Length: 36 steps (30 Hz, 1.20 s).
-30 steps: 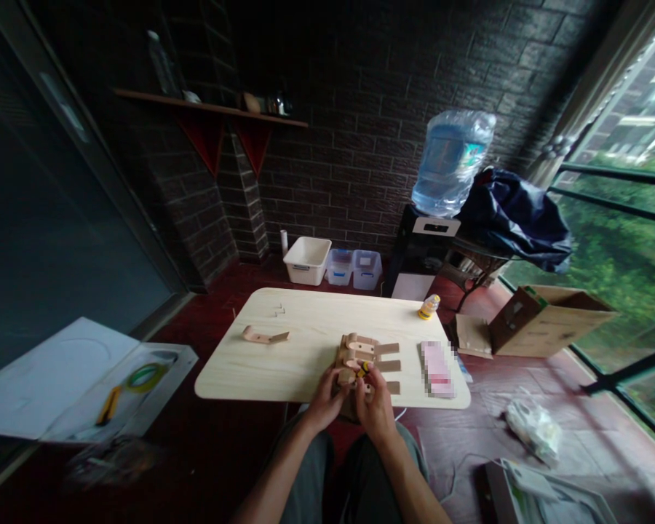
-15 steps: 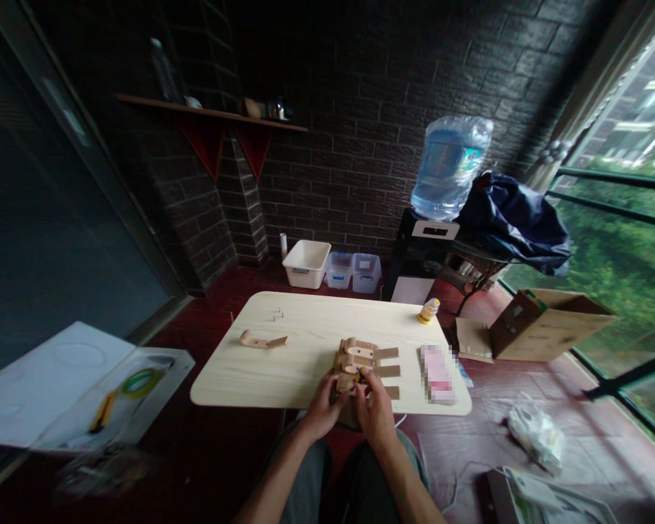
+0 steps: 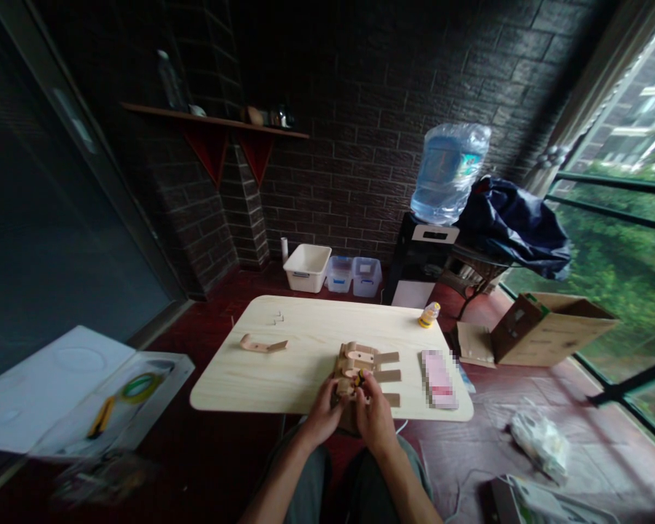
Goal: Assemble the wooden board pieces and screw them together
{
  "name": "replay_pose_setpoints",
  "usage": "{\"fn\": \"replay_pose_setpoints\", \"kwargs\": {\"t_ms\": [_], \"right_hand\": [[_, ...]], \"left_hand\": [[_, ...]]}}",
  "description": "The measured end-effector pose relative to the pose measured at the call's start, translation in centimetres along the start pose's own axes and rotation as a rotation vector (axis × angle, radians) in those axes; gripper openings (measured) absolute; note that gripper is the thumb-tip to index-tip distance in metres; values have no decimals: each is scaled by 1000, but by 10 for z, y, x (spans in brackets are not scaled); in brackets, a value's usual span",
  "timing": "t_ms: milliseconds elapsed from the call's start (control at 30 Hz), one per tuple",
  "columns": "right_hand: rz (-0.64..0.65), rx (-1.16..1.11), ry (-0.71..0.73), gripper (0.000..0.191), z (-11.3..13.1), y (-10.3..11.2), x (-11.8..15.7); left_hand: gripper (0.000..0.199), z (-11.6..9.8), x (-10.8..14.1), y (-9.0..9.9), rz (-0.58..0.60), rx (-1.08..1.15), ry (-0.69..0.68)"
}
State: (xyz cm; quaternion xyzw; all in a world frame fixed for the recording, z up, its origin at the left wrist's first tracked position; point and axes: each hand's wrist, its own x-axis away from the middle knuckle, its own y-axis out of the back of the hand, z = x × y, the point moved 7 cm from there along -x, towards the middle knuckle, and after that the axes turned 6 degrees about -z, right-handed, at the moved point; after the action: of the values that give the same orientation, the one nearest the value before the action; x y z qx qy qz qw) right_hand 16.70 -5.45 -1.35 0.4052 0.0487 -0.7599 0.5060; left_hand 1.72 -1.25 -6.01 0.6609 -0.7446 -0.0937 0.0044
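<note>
A wooden piece with several curved hooks [image 3: 362, 356] lies at the front edge of the pale table [image 3: 306, 320]. My left hand [image 3: 325, 407] has its fingers closed on the near left end of this piece. Just to the right, my right hand [image 3: 374, 411] pinches a small yellow and black tool [image 3: 359, 378] over the near part of the wood. The tool's tip is hidden by the fingers. A separate curved wooden hook [image 3: 263, 346] lies to the left on the table, with several small screws [image 3: 278, 318] behind it.
A yellow-capped bottle [image 3: 429, 314] stands at the table's back right, and a pink blurred object [image 3: 439, 378] lies at its right side. Bins [image 3: 307, 269] and a water dispenser [image 3: 418, 255] stand beyond. An open case [image 3: 164, 364] is at the left, a cardboard box [image 3: 546, 331] at the right.
The whole view has shifted slightly, so the table and objects sit a little lower. Both hands keep nearly the same place at the wooden piece.
</note>
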Motion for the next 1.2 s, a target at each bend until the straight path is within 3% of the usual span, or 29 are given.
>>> {"fn": "replay_pose_setpoints", "kwargs": {"t_ms": [367,567,900,1200], "right_hand": [[-22,-12,18,38,5,3,-7],[-39,3,52,48,8,3,-5],[-7,-86,0,41,3,2,-7],[-31,-76,27,41,8,6,-7]], "left_hand": [[49,3,0,-1,4,13,5],[52,2,-1,-1,-18,24,-6],[51,11,-1,-1,-25,17,22],[52,4,-1,-1,-37,4,31]]}}
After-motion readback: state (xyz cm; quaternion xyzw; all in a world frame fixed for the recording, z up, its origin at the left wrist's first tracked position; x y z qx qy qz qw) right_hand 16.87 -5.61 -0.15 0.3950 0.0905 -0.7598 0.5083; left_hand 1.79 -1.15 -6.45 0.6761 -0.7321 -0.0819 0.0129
